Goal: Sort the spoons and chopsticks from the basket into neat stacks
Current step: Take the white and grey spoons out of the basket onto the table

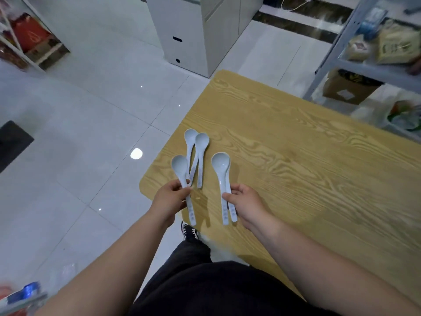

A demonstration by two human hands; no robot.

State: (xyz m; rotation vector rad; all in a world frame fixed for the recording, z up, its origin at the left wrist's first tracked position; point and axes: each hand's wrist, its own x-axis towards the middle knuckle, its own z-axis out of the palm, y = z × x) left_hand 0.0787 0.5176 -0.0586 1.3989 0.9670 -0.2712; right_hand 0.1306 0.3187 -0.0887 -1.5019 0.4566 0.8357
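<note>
Pinching left: left hand (169, 198), left fingers (180, 190) curled on one white spoon (180, 166) by its handle.
Right grip: right hand (246, 204), right fingers (230, 197) curled round two nested spoons (221, 164).
Beyond the fingers: two crossed spoons (200, 142) lie on the wooden worktop (296, 167).
Room: tiled floor (91, 133), white cabinet (189, 30); metal shelf (364, 67) far right holds a cardboard box (348, 87).

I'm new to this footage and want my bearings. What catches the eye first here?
Pale spoons cluster at the near-left corner of the wooden table. The left hand pinches one spoon by its handle, and the right hand holds what looks like two nested spoons. A crossed pair lies on the table just beyond the hands.
</note>
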